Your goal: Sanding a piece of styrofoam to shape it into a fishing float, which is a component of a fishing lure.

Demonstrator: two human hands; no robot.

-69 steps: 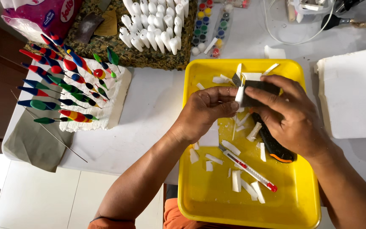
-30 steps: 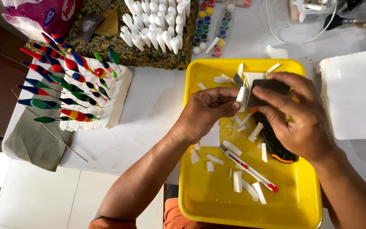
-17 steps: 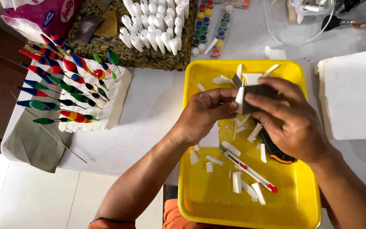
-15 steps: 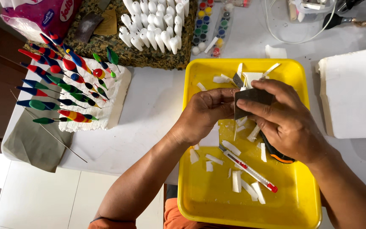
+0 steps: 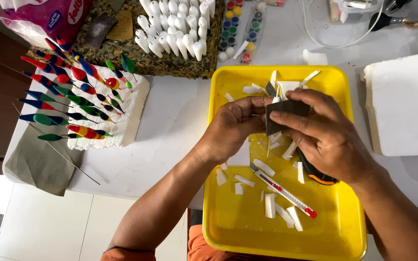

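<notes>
Over the yellow tray (image 5: 228,222), the left hand (image 5: 235,126) pinches a small white foam piece (image 5: 276,100), its grip clamped on it. The right hand (image 5: 327,137), at 3 o'clock from the left, closes its grip on a dark sanding sheet (image 5: 286,113) touching that piece. Below them, at 6 o'clock, a red craft knife (image 5: 284,191) lies among white scraps. At 9 o'clock, painted floats (image 5: 68,96) stand in a foam block (image 5: 131,106) on the desk (image 5: 180,125).

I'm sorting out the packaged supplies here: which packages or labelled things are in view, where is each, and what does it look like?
Pink-and-white soft plastic bag: top left corner, bulging, with a dark oval label.
Clear blister strip of small round paint pots: top centre, right of the white cones, with red, yellow, green and blue pots.
No signs or screens.
</notes>
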